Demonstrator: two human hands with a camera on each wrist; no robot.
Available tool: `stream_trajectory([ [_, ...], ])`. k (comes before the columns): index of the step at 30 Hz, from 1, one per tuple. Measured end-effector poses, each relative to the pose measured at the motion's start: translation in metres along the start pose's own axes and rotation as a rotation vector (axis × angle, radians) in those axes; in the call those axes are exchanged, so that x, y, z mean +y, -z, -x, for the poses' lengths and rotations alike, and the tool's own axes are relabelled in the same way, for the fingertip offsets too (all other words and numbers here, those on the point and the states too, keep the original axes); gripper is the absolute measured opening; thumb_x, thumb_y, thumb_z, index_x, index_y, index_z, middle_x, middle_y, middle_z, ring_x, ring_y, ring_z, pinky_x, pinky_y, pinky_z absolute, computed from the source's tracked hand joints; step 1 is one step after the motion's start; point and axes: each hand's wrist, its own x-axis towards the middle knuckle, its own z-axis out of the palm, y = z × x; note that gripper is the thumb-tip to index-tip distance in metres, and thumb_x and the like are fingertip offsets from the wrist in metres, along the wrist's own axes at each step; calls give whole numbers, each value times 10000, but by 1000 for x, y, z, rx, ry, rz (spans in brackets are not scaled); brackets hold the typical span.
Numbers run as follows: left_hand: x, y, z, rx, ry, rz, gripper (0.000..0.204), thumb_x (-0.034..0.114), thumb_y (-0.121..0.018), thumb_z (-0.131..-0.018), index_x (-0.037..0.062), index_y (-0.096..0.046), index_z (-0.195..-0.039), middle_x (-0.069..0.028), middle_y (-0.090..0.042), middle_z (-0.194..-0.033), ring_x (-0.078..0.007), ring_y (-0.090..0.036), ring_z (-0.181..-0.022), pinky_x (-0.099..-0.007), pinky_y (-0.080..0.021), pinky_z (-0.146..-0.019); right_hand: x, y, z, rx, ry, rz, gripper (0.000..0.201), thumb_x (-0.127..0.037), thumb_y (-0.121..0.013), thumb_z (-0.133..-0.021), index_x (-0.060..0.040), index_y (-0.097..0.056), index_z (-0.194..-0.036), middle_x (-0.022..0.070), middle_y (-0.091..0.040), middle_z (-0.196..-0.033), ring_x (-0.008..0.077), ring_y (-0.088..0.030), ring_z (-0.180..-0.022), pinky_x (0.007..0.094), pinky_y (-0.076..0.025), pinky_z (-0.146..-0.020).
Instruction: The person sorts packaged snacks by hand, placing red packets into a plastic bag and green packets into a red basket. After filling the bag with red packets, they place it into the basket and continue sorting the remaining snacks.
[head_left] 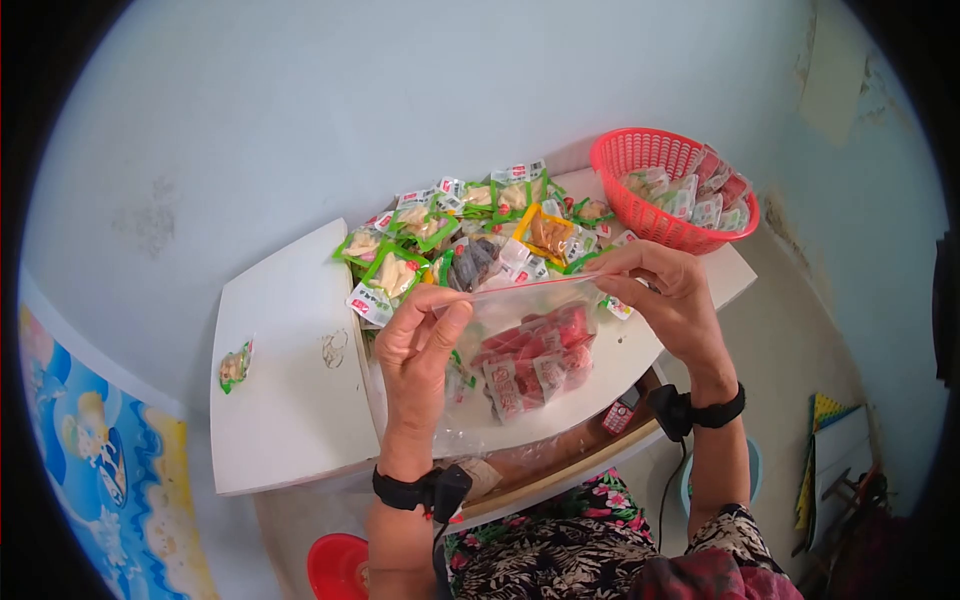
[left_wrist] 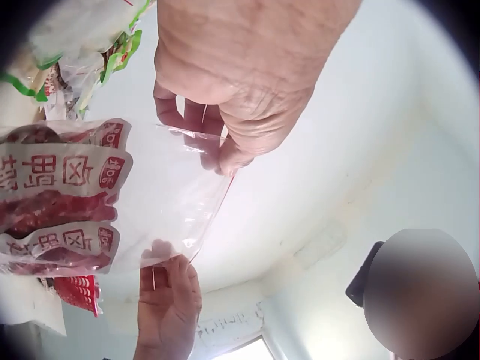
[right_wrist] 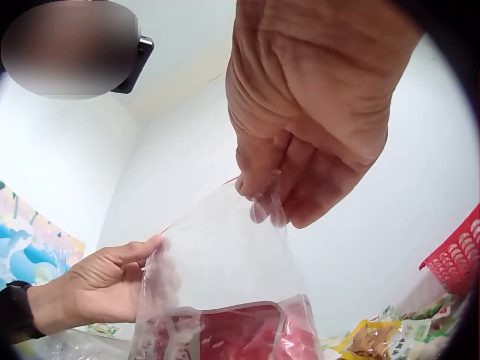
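Observation:
A clear zip bag [head_left: 480,318] with a red seal line along its top hangs between both hands over the table's front part. Inside it lie several red vacuum packs [left_wrist: 52,196] with red printed characters. My left hand [head_left: 415,345] pinches the left top corner between thumb and fingers. At the right top corner, my right hand [head_left: 668,300] pinches the bag the same way. The seal line stretches nearly straight from one hand to the other. Behind the bag, a heap of green-edged snack packs [head_left: 425,230] covers the back of the table.
A red plastic basket [head_left: 625,205] holding more packs stands at the table's back right. One small pack [head_left: 235,367] lies alone on the white table [head_left: 290,420] at left. Below the tabletop, an open drawer [head_left: 560,455] contains a red phone [head_left: 618,417]. A red bucket [head_left: 335,565] stands on the floor.

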Motion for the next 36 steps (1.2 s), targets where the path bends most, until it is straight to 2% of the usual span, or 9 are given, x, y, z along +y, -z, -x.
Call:
stream_trajectory([
  [3,11,-12,6,50,163,72,157,54,-749,-959,22,-718,-1109,-3,-692,-1076,-73,-592,-966,-266,-479,-889,2,-5,-3,7,37,-42,80,-58,-751,-935,6,-736,-980,57,-745,-1004,135,-675,-952,320,-539,-885],
  [6,-7,-6,9,-9,254,-119,187,76,-764,-954,31,-718,-1129,-2,-714,-1056,-62,-613,-949,-253,-489,-884,8,-8,-6,-15,85,-68,82,-67,-741,-951,-1,-732,-998,49,-738,-995,130,-670,-960,313,-534,-882],
  [9,-30,1,14,-50,305,-84,167,94,-759,-964,39,-716,-1115,-16,-744,-1015,-61,-642,-911,-246,-510,-856,13,-8,-5,-22,60,-104,90,-83,-725,-973,-3,-720,-1014,40,-732,-999,126,-665,-967,308,-530,-889],
  [11,-37,-4,15,-14,250,-27,139,87,-719,-989,42,-686,-1115,-48,-756,-1034,-105,-674,-934,-280,-528,-882,18,-4,-2,-8,35,-118,108,-96,-712,-990,-3,-709,-1046,44,-728,-1015,128,-663,-972,305,-526,-894],
  [18,-44,-25,14,19,131,213,83,124,-624,-1048,44,-643,-1035,-160,-765,-1043,-251,-751,-969,-387,-588,-918,46,-21,10,30,-99,-610,298,-176,-736,-995,23,-658,-1202,90,-719,-1138,114,-653,-1034,308,-530,-930],
  [20,-46,-24,12,-7,88,224,101,130,-603,-1061,37,-640,-1057,-183,-767,-1052,-252,-752,-977,-383,-591,-921,41,-23,13,30,-171,-646,338,-193,-754,-985,31,-660,-1220,95,-726,-1154,111,-655,-1039,304,-536,-928],
  [23,-43,-28,6,-5,64,196,123,151,-586,-1069,40,-635,-1053,-196,-766,-1056,-271,-753,-986,-398,-593,-923,56,-18,11,-160,-224,-472,326,-193,-744,-992,22,-695,-1232,70,-748,-1125,98,-660,-1012,288,-540,-909],
  [29,-45,-28,-5,4,-29,60,108,130,-576,-1071,28,-610,-1057,-204,-765,-1069,-276,-758,-973,-404,-601,-905,53,-22,6,11,-66,-299,248,-177,-666,-1044,2,-754,-1191,-7,-750,-1013,67,-641,-949,271,-530,-864],
  [36,-41,-27,8,71,-41,-135,124,137,-562,-1083,19,-591,-1055,-176,-757,-1040,-227,-749,-912,-345,-609,-845,54,-40,12,99,-74,-342,231,-164,-616,-1068,9,-736,-1165,1,-729,-987,65,-604,-922,256,-498,-848],
])
